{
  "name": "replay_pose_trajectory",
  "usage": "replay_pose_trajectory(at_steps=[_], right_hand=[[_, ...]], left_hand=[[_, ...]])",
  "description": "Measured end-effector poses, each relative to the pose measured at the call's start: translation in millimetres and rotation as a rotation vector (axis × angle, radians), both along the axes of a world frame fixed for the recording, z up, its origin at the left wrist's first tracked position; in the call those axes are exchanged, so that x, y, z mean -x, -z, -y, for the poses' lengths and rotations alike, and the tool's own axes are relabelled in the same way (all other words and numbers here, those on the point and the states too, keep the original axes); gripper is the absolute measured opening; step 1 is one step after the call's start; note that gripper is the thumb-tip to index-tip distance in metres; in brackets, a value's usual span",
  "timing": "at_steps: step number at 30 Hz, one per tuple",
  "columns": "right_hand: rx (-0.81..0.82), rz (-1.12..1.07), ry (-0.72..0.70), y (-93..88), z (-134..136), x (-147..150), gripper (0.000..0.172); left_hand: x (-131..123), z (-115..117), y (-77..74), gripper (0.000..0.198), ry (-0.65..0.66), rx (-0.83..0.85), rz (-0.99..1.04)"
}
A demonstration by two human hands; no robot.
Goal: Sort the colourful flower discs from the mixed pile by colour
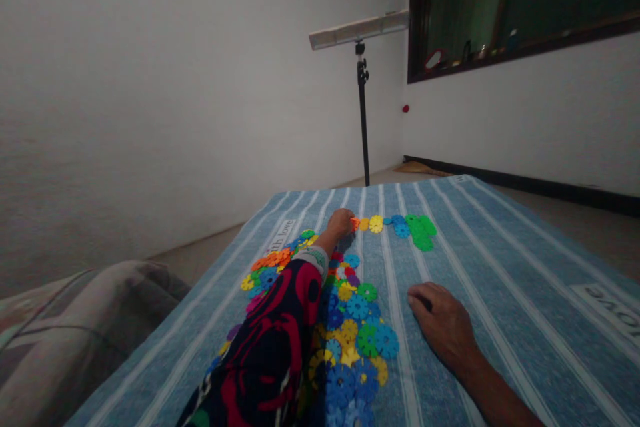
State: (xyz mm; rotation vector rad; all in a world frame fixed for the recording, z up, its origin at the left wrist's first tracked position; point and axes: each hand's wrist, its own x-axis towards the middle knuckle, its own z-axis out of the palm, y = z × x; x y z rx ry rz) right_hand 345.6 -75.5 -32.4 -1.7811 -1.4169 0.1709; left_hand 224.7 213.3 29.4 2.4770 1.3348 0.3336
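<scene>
My left hand [341, 221] reaches across to the far part of the cloth, fingers closed at an orange notched disc [355, 223]. That disc is the left end of a row: a small light-orange disc [365, 223], a yellow disc [376, 223], blue discs [401, 227] and a cluster of green discs [421, 231]. My right hand [443, 321] rests on the cloth nearer to me, fingers curled in, with nothing visible in it. Under and beside my left sleeve [270, 340] spreads a pile of multicoloured notched discs [357, 307], partly hidden by the arm.
A blue-and-white striped cloth [500, 280] covers the table. Beyond it stands a black stand [363, 120] topped by a light panel [360, 31]. Grey fabric [115, 320] bulges up at the left. White walls and a dark-framed window [525, 7] lie behind.
</scene>
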Motion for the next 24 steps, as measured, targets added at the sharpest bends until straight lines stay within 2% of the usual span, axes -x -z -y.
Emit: replay_pose_trajectory(at_steps=[4, 7, 10, 13, 19, 24], right_hand=[[-0.017, -0.003, -0.003, -0.3, -0.1, -0.1, 0.022], [-0.023, -0.010, -0.007, -0.7, 0.4, 0.4, 0.023], [-0.014, -0.011, -0.002, -0.5, 0.7, 0.7, 0.024], [0.001, -0.004, -0.005, 0.7, 0.2, -0.2, 0.024], [0.019, 0.019, -0.012, 2.7, 0.4, -3.0, 0.026], [0.042, 0.052, -0.006, 3.7, 1.5, -4.3, 0.028]], left_hand=[[0.7, 1.9, -0.6, 0.031, -0.029, -0.077, -0.032], [7.9, 3.9, -6.7, 0.028, -0.040, -0.125, -0.022], [24.9, 8.6, -17.8, 0.035, -0.031, -0.140, -0.026], [50.5, 17.9, -29.3, 0.030, -0.008, -0.096, -0.059], [104.9, 52.0, -42.5, 0.020, 0.041, 0.088, -0.125], [133.3, 88.2, -47.4, 0.015, 0.108, 0.165, -0.152]])
